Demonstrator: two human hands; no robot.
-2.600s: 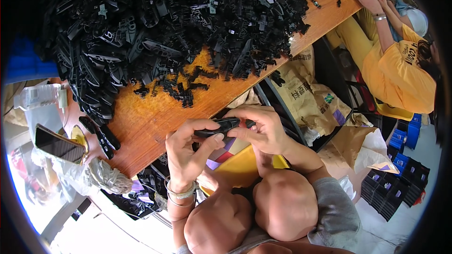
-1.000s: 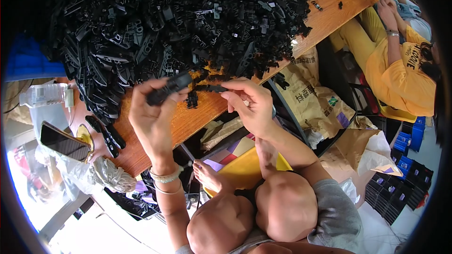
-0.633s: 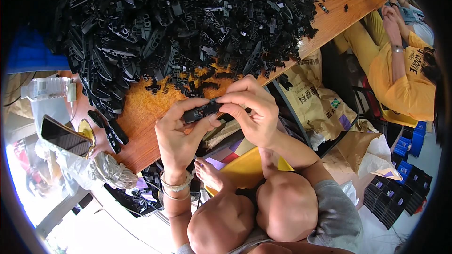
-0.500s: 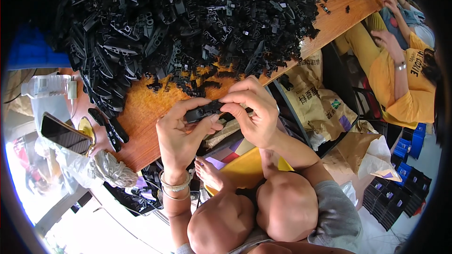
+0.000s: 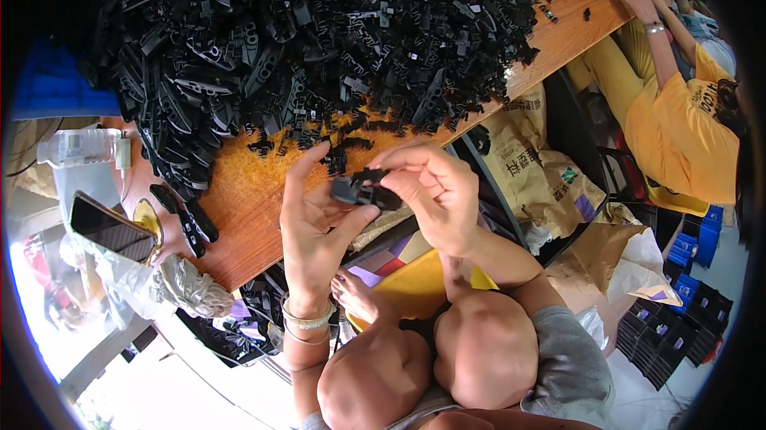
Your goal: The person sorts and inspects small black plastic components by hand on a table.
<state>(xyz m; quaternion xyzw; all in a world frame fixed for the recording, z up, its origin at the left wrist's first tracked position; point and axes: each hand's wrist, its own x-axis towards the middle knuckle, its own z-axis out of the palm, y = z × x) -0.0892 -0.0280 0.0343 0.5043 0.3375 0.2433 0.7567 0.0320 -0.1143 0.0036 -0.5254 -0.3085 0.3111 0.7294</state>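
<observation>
A small black plastic part, slightly blurred, is held between my two hands just off the table's front edge. My left hand supports it with the thumb and the curled fingers, while the index finger sticks up away from it. Thumb and fingertips of my right hand pinch its right end, where a small toothed black piece shows. Fingers cover much of the part. Beyond my hands rises a large heap of black plastic parts, with several loose clips at its near edge.
On the left of the wooden table are a phone on a stand, a clear bottle and two long black pieces. A yellow container is below. Brown sacks and a person in orange are at right.
My left index finger has lifted off the black part, and the part has turned and dropped slightly to the right. The person at right has reached forward to the table.
</observation>
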